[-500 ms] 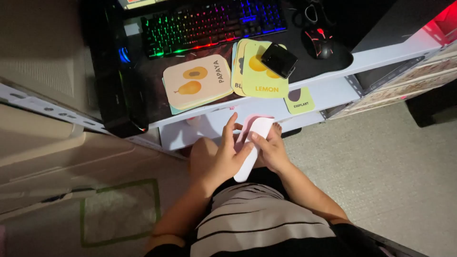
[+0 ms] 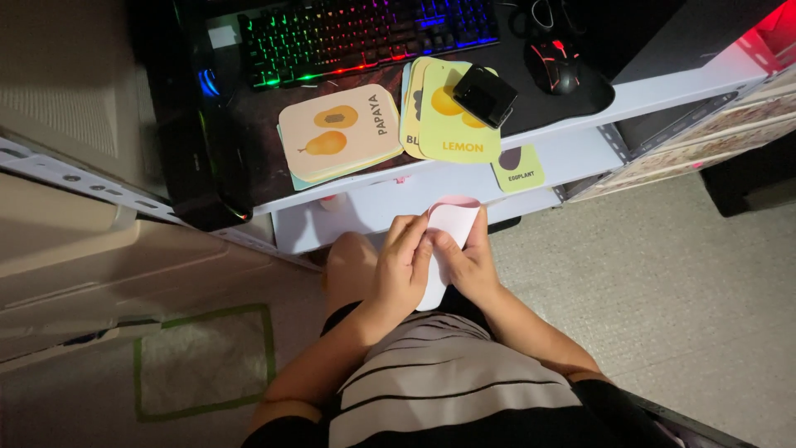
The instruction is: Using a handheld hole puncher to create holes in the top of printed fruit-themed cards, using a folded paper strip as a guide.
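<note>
Both hands are on one pale pink card (image 2: 448, 241), held upright-ish over the lap just in front of the desk edge. Left hand (image 2: 402, 274) pinches its left edge, right hand (image 2: 471, 270) wraps around the right edge with the thumb on the face. Can't really tell what's printed on it, too dim. Farther out, the white shelf (image 2: 572, 158) has a small eggplant card (image 2: 518, 168). Past that, a papaya card (image 2: 338, 133), a lemon card (image 2: 458, 124) with a black box (image 2: 484, 95) on it, then the rainbow-lit keyboard (image 2: 365, 33) and mouse (image 2: 554, 65) far right.
</note>
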